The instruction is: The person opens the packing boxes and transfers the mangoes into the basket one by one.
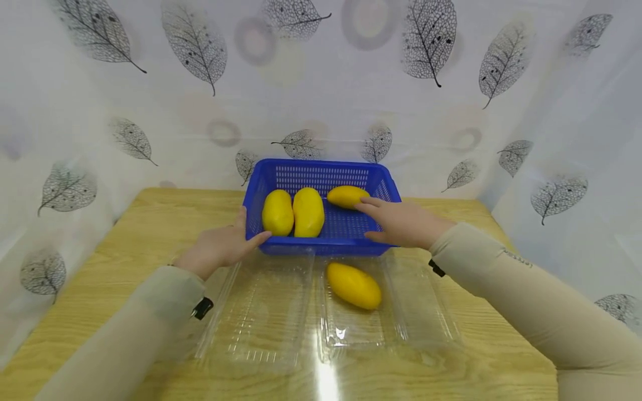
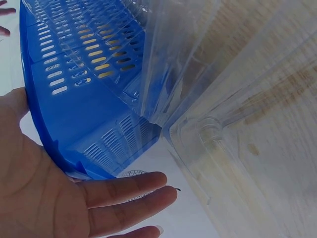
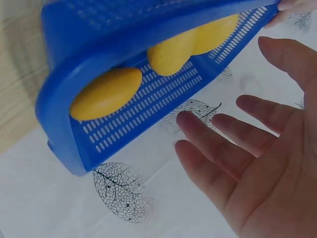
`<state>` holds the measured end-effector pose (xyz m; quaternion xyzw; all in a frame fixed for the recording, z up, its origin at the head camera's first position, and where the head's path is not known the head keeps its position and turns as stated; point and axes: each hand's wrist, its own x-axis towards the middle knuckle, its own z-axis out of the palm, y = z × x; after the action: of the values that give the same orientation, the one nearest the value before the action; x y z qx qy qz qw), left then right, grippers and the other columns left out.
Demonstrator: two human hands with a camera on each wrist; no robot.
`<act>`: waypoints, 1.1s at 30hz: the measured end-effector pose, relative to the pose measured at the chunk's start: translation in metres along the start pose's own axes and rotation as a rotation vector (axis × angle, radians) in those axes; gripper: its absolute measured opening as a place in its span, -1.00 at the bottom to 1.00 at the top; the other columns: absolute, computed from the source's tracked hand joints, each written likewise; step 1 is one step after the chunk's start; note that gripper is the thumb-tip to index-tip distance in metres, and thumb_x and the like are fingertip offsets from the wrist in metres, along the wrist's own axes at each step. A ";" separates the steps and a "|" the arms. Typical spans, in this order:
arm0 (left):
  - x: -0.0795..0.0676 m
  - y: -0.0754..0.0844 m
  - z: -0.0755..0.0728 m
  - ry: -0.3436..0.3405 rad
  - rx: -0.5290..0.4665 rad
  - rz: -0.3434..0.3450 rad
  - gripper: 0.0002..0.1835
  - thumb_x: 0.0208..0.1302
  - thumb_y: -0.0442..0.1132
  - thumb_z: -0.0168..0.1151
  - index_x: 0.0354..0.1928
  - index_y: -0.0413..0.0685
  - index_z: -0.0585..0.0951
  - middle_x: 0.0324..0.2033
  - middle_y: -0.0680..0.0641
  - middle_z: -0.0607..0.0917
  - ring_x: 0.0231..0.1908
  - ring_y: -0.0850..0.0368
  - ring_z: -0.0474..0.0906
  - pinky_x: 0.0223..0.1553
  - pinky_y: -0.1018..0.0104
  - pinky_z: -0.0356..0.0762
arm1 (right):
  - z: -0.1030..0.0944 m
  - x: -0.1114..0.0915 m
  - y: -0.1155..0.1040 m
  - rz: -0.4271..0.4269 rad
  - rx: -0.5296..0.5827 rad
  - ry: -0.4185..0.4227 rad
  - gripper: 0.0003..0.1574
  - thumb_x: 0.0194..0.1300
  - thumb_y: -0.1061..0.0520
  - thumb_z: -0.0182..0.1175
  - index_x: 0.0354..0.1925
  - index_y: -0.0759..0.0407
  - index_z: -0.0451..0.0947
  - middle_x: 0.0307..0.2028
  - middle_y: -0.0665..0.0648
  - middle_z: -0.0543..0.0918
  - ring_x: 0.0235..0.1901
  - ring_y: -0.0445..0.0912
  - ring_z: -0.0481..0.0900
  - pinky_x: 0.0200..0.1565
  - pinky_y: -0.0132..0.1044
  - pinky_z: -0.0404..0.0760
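A blue plastic basket (image 1: 301, 243) holds two yellow mangoes, a left mango (image 1: 278, 213) and a middle mango (image 1: 309, 213), standing side by side. Farther right in it lies another mango (image 1: 346, 196) on its side. My left hand (image 1: 218, 249) is at the basket's front left corner, thumb at the rim and fingers (image 2: 131, 191) straight along the outside. Over the basket's right side reaches my right hand (image 1: 403, 223), fingers spread and its fingertips near the right mango; its palm holds nothing. Nearer me, a single mango (image 1: 354, 286) lies in a clear plastic tray (image 1: 351, 336).
Clear plastic pieces lie on both sides of the tray: a wide ribbed left piece (image 1: 266, 317) and a flat right piece (image 1: 423, 306). They rest on a wood-grain table (image 1: 165, 217) just in front of the basket. Behind hangs a white leaf-print cloth (image 1: 321, 83).
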<state>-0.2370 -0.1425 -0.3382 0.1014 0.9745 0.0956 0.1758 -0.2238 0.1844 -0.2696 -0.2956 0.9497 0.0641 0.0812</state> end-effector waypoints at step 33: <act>0.003 -0.001 0.000 -0.014 0.017 -0.009 0.12 -0.15 0.54 -0.59 0.21 -0.22 -0.47 -0.07 -0.33 0.44 -0.49 0.01 0.46 -0.76 0.27 0.30 | 0.073 -0.025 -0.046 -0.256 -0.034 0.117 -0.33 0.07 -0.15 0.09 0.11 0.06 0.25 -0.04 0.06 0.35 -0.47 -0.14 0.48 -0.47 -0.31 0.49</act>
<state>-0.2395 -0.1426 -0.3393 0.0991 0.9745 0.0856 0.1819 -0.1689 0.1728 -0.3395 -0.4188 0.9062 0.0519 0.0282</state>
